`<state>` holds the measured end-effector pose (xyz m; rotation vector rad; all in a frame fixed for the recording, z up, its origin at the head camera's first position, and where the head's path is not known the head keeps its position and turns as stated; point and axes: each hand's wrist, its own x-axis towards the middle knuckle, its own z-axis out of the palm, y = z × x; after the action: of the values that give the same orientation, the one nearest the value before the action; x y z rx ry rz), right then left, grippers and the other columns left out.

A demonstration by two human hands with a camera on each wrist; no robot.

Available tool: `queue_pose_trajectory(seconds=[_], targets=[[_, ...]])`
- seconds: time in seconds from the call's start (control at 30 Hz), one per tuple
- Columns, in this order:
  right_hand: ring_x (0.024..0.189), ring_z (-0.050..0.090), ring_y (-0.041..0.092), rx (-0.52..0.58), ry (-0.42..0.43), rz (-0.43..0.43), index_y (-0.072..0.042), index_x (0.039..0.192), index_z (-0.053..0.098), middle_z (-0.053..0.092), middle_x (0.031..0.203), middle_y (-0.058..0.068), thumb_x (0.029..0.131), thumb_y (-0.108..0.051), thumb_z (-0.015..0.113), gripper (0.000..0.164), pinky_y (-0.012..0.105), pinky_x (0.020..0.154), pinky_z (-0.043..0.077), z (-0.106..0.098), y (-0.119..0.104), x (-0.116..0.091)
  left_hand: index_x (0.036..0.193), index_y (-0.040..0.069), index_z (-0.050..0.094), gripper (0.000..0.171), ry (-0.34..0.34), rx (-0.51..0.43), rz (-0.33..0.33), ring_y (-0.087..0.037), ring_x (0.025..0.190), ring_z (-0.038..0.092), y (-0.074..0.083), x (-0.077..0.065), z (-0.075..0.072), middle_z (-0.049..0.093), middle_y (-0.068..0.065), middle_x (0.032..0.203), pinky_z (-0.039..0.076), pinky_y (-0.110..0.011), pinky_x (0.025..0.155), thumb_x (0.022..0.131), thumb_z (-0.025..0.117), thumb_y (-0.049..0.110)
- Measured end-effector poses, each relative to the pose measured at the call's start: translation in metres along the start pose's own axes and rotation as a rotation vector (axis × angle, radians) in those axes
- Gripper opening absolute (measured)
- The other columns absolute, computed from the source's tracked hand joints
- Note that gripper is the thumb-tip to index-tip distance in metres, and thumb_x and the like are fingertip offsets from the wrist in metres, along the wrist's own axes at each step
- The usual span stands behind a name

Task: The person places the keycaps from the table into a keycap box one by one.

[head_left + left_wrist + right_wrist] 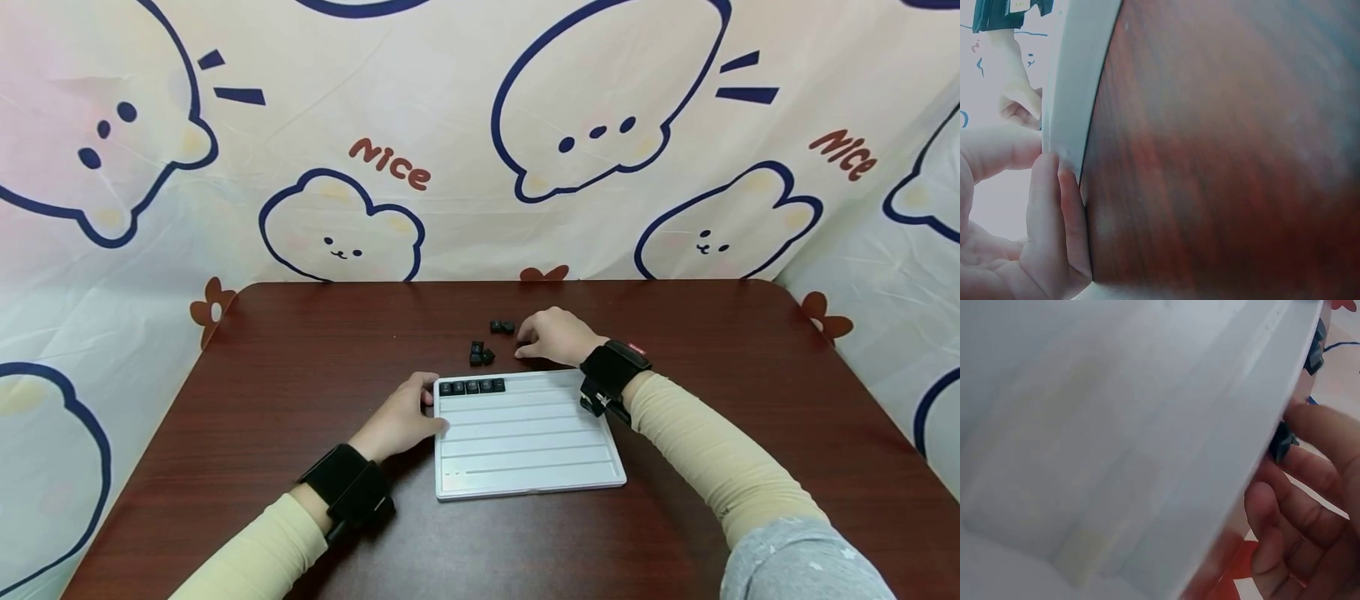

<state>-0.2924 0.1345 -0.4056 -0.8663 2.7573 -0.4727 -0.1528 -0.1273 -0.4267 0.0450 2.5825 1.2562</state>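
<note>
A pale, ridged tray lies on the table. Several black keycaps stand in a row in its top left corner. My left hand grips the tray's left edge, thumb over the rim and fingers along the side. Beyond the far rim, my right hand is low over the table with curled fingers. In the right wrist view a dark keycap shows between its fingers, partly hidden by them. Just left of that hand lie two loose black keycaps; three more are clustered nearer the tray.
The dark brown wooden table runs back to a cloth backdrop printed with cartoon animals. Black straps with devices sit on both wrists. My right forearm crosses over the tray's right edge.
</note>
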Motion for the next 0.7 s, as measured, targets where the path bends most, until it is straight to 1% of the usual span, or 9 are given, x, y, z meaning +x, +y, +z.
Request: queue_pose_trajectory(seconds=[0.1, 0.2, 0.3, 0.37, 0.53, 0.63, 0.7], targets=[[0.095, 0.069, 0.024, 0.029, -0.001, -0.012, -0.006, 0.109, 0.079, 0.074, 0.106, 0.008, 0.093, -0.022, 0.078, 0.022, 0.042, 0.084, 0.055, -0.004, 0.003, 0.000, 0.147, -0.002, 0.045, 0.069, -0.003, -0.003, -0.004, -0.023, 0.090, 0.051, 0.000, 0.000, 0.000, 0.054, -0.011, 0.108, 0.043, -0.036, 0.076, 0.088, 0.079, 0.004], [0.101, 0.068, 0.025, 0.055, -0.028, -0.058, -0.006, 0.110, 0.078, 0.073, 0.110, 0.008, 0.095, -0.011, 0.073, 0.016, 0.043, 0.088, 0.054, -0.008, 0.006, 0.002, 0.147, -0.002, 0.045, 0.069, -0.004, -0.010, -0.005, -0.023, 0.089, 0.051, 0.000, 0.000, 0.000, 0.054, -0.012, 0.108, 0.043, -0.036, 0.076, 0.088, 0.079, 0.004], [0.103, 0.065, 0.026, 0.070, -0.072, -0.108, -0.006, 0.112, 0.078, 0.071, 0.112, 0.009, 0.094, 0.000, 0.069, 0.021, 0.042, 0.089, 0.053, -0.010, 0.007, 0.004, 0.147, -0.002, 0.045, 0.069, -0.002, -0.013, -0.010, -0.023, 0.088, 0.051, 0.000, -0.001, 0.000, 0.054, -0.012, 0.108, 0.043, -0.036, 0.076, 0.087, 0.079, 0.003], [0.102, 0.064, 0.025, 0.076, -0.097, -0.130, -0.005, 0.112, 0.078, 0.070, 0.113, 0.009, 0.093, 0.003, 0.068, 0.023, 0.041, 0.089, 0.053, -0.011, 0.007, 0.005, 0.147, -0.002, 0.045, 0.069, -0.001, -0.010, -0.010, -0.023, 0.088, 0.051, 0.000, -0.001, 0.001, 0.054, -0.012, 0.108, 0.043, -0.036, 0.076, 0.087, 0.079, 0.004], [0.108, 0.064, 0.028, 0.068, -0.117, -0.145, -0.006, 0.111, 0.079, 0.070, 0.115, 0.010, 0.094, 0.001, 0.068, 0.021, 0.042, 0.091, 0.052, -0.012, 0.002, 0.004, 0.148, -0.002, 0.044, 0.070, -0.003, -0.005, -0.008, -0.024, 0.089, 0.050, 0.001, -0.001, 0.001, 0.053, -0.012, 0.107, 0.043, -0.036, 0.076, 0.087, 0.079, 0.004], [0.110, 0.064, 0.028, 0.047, -0.110, -0.126, -0.006, 0.111, 0.079, 0.070, 0.116, 0.010, 0.094, -0.001, 0.070, 0.019, 0.043, 0.093, 0.052, -0.011, 0.002, 0.004, 0.148, -0.002, 0.044, 0.070, -0.006, -0.006, -0.011, -0.024, 0.088, 0.050, 0.001, 0.000, 0.000, 0.053, -0.012, 0.107, 0.042, -0.036, 0.075, 0.087, 0.079, 0.004], [0.109, 0.064, 0.027, 0.035, -0.106, -0.103, -0.007, 0.112, 0.079, 0.070, 0.116, 0.009, 0.094, -0.003, 0.071, 0.020, 0.042, 0.092, 0.052, -0.010, 0.003, 0.005, 0.148, -0.002, 0.044, 0.070, -0.008, -0.010, -0.017, -0.023, 0.087, 0.050, 0.000, 0.000, 0.000, 0.053, -0.011, 0.107, 0.042, -0.036, 0.075, 0.088, 0.079, 0.004]])
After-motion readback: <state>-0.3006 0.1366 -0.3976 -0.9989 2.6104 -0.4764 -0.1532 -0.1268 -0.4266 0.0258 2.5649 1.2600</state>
